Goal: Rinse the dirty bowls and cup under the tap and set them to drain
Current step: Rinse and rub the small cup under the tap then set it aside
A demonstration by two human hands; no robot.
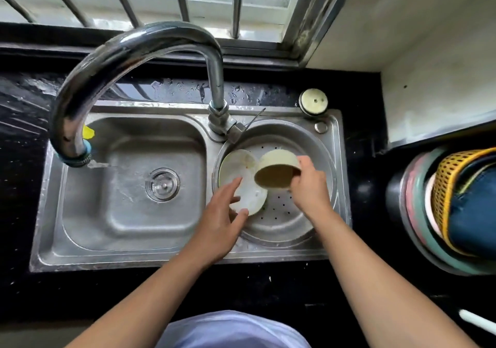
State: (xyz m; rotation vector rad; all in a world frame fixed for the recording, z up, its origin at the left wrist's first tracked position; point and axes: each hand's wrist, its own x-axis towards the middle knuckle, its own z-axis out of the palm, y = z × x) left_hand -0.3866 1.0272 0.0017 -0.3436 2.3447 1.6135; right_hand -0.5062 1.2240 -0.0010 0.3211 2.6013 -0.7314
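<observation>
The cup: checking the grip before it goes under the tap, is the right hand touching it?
Touching. The head view shows the right hand wrapped around the far side of the tilted cup, fingers pressed on its wall with no gap.

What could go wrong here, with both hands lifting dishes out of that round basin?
The right hand holds the cup tilted on its side by the rim alone; wet, it could slip and drop into the perforated basin. The left hand has only fingertips on the white bowl, which leans on another bowl, so both may slide or knock together. The tap spout hangs over the other basin, so carrying them across risks a bump.
</observation>
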